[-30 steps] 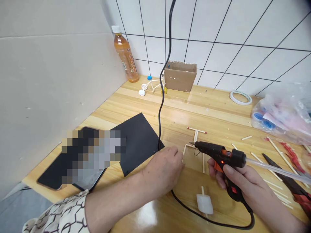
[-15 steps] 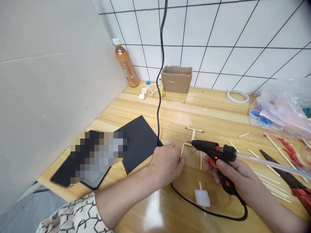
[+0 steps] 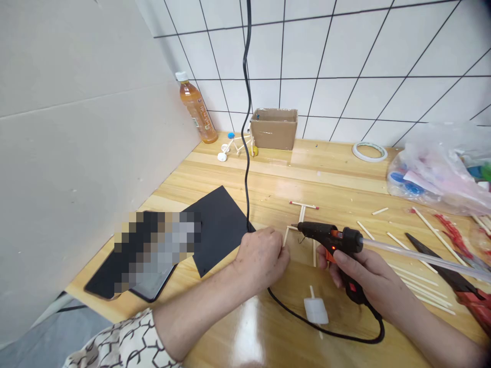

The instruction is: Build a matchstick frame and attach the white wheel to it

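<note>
My right hand (image 3: pixel 362 276) grips a black and orange hot glue gun (image 3: pixel 329 238), its red light lit and a clear glue stick trailing out the back to the right. The nozzle sits just above a joint of a frame of wooden sticks (image 3: pixel 302 217) lying on the table. My left hand (image 3: pixel 261 258) pinches the frame's left stick at its lower end, and the fingers hide part of it. Below the hands lies a white block (image 3: pixel 316 311) pierced by a stick.
The glue gun's black cord (image 3: pixel 247 117) loops across the table. A black sheet (image 3: pixel 220 230) and a pixelated phone lie left. Loose sticks and dark-handled scissors (image 3: pixel 441 273) lie right. Behind stand a bottle (image 3: pixel 196 108), cardboard box (image 3: pixel 273 129), small stick model (image 3: pixel 238 144), tape roll (image 3: pixel 370 151) and plastic bag (image 3: pixel 437 171).
The whole scene has shifted in view as my head rises and turns. Both hands keep their hold, with the glue gun's nozzle staying close to the stick frame.
</note>
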### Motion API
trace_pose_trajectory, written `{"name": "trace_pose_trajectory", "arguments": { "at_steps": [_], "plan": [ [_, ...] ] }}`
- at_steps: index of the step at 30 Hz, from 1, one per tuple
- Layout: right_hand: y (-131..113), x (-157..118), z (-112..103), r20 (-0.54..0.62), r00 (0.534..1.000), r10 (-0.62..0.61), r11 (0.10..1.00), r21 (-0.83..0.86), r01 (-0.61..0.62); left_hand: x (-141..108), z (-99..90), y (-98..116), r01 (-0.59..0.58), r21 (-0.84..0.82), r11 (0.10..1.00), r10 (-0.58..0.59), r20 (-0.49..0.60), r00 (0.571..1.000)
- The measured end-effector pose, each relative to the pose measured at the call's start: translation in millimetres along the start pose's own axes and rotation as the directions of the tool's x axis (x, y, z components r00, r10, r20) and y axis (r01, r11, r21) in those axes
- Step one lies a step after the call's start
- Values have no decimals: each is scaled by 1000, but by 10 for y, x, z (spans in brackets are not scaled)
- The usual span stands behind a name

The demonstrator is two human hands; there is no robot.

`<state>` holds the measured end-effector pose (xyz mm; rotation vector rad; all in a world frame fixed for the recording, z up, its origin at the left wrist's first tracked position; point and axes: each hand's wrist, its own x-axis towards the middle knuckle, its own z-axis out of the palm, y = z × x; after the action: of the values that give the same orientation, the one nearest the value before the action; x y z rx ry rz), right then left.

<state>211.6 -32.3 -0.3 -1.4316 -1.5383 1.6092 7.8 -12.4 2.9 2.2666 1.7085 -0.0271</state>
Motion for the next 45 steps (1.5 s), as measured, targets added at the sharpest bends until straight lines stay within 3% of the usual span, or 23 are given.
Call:
{"name": "trace_pose_trajectory", "arguments": {
  "at_steps": [10, 19, 39, 45],
  "plan": [
    [-8, 1, 5, 0, 1000, 9, 999, 33, -9, -4, 13, -27, -30, -26, 999, 30, -19, 999],
    [-74, -20, 54, -71, 997, 11, 998, 67, -6, -3, 12, -41, -43, -7, 999, 43, -43, 998],
    [2, -6, 0, -24, 1000, 11, 998, 66, -10, 6, -57, -79, -67, 0, 998, 67, 11, 998],
    [-14, -26, 18, -104, 995, 7, 998, 63, 0, 8, -77, -81, -71, 17, 997, 71, 20, 997]
  ]
}}
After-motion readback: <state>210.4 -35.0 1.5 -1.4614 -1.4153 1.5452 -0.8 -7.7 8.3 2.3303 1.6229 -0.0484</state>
